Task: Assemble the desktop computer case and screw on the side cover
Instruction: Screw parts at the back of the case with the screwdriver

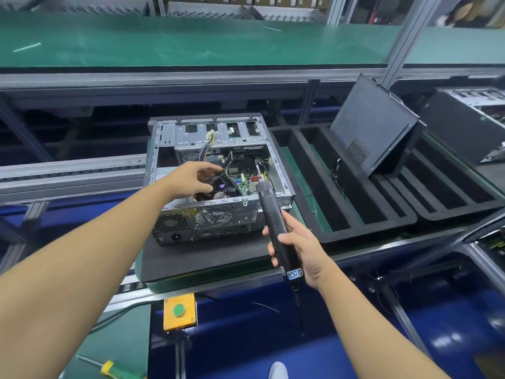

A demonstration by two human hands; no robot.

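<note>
Conveyor centre: our left hand (191, 179) curls round fan (222, 186) in case (218, 221), right hand (300, 250) grips screwdriver (270, 209); we judge case heavy, rigid; hold rim.

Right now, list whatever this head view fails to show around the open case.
All from the head view:
The left hand lies over the cooler fan in the computer case; its own fingers hide whether it grips.
Bit tip of the electric screwdriver: too small to tell if it meets a screw.
Its label: too blurred to read.
The bottom edge cuts off the green-handled screwdriver.
</note>
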